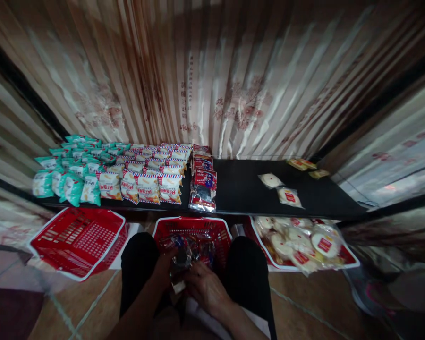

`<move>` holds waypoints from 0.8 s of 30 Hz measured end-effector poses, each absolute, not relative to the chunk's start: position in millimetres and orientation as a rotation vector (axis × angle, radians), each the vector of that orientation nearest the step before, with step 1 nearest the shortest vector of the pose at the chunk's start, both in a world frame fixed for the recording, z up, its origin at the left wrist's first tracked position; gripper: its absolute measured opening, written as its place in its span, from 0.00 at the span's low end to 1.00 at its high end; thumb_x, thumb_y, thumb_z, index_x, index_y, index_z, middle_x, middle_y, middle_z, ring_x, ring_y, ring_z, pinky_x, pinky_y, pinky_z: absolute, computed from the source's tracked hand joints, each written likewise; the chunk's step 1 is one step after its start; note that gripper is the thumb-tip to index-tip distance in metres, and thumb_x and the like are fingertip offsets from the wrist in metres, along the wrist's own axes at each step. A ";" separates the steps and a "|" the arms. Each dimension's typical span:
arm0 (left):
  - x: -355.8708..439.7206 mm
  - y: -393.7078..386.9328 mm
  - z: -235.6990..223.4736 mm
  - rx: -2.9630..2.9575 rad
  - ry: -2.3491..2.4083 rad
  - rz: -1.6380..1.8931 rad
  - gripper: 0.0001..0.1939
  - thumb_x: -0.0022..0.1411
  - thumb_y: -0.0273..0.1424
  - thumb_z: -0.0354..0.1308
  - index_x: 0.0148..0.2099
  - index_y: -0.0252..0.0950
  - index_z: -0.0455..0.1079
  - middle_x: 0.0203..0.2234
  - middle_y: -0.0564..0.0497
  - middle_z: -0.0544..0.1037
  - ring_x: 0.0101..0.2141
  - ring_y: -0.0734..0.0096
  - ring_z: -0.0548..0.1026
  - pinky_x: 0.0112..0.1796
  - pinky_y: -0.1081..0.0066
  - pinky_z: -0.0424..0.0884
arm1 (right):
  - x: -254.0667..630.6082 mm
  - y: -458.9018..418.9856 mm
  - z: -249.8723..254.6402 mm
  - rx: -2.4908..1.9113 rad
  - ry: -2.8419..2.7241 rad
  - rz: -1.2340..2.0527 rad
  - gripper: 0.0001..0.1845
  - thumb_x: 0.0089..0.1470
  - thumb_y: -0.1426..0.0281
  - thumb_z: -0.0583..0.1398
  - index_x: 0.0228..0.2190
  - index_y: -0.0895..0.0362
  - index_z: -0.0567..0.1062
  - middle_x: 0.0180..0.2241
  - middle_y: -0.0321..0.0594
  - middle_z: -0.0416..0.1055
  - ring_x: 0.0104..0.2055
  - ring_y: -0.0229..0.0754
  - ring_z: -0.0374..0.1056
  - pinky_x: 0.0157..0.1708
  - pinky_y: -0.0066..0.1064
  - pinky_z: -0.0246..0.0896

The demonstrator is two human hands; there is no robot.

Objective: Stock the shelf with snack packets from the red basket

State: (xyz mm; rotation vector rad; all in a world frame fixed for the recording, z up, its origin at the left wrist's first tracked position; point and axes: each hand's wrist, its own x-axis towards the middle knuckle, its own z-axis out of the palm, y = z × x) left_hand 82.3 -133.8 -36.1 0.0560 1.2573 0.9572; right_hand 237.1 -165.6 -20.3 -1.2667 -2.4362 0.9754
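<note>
Both of my hands are low in the picture, at the near rim of the middle red basket (219,231). A shiny snack packet (182,260) with a dark panel is between them. My left hand (165,265) closes on the packet's left side. From the right, my right hand (205,285) has its fingers bent around the packet's lower edge. Similar dark, glossy packets (207,248) lie in the basket behind the hands. On the black shelf straight ahead stands a column of red snack packets (203,186) with a dark lower part.
Left of that column on the black shelf (239,189) are rows of white-and-red snack bags (148,186) and teal bags (72,186). Packaged white round cakes (289,197) lie to the right. An empty red basket (88,241) and a cake-filled basket (350,259) flank my knees. Curtains hang behind.
</note>
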 end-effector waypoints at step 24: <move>115.2 -140.4 30.2 0.702 0.839 0.770 0.31 0.38 0.46 0.69 0.42 0.30 0.74 0.34 0.40 0.79 0.38 0.52 0.76 0.46 0.58 0.67 | 268.6 -127.2 36.5 -1.181 -0.619 1.463 0.22 0.35 0.56 0.69 0.31 0.57 0.77 0.28 0.38 0.76 0.29 0.43 0.71 0.31 0.31 0.65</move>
